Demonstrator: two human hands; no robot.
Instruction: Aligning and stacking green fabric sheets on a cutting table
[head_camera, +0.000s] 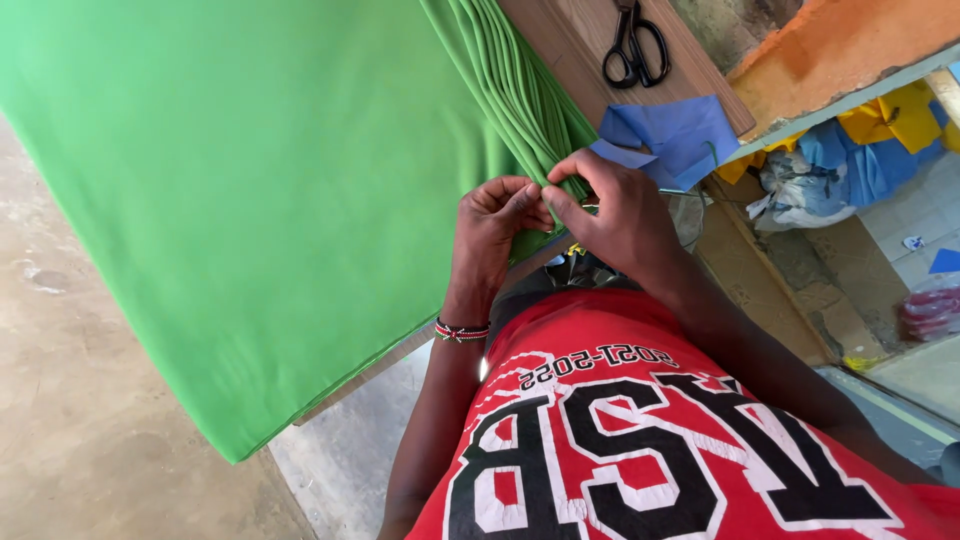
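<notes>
A large sheet of bright green fabric (250, 200) lay spread over a wooden table (570, 45) and hung off its near edge towards the concrete floor (70, 400). Along its right side the cloth was gathered into a stack of narrow folds, and both hands met at the near end of that stack. The left hand (492, 228), with a beaded bracelet (461, 331) at the wrist, had its fingers closed together on the folded edge. The right hand (622, 212) pinched the same edge just beside it, thumb and fingers pressed on the cloth. Farther up the table lay a folded piece of blue fabric (675, 135), touching the green folds, and beyond it a pair of black-handled scissors (634, 45), well apart from both hands.
</notes>
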